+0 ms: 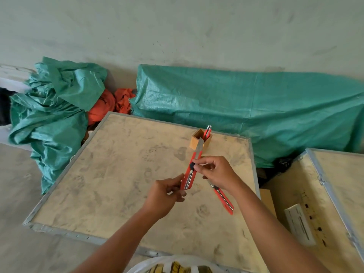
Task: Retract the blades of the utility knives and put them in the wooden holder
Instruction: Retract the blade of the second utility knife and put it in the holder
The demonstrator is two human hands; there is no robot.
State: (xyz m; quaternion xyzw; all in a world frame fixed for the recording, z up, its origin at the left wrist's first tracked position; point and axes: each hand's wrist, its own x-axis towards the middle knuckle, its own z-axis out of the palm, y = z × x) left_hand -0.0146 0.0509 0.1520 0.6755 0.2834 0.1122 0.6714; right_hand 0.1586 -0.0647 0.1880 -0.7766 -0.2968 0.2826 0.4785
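Note:
I hold a red utility knife above the dusty wooden board, its silver blade sticking out toward the holder. My left hand pinches the knife's rear end. My right hand has thumb and finger on the black slider knob. A small wooden holder stands at the board's far side with one red knife upright in it. A second red utility knife lies flat on the board under my right wrist, partly hidden.
Green tarpaulin covers bulky things behind the board and to the left. Orange cloth shows between them. A second wooden crate with a white object on it stands at the right. A plastic bag is at the bottom edge.

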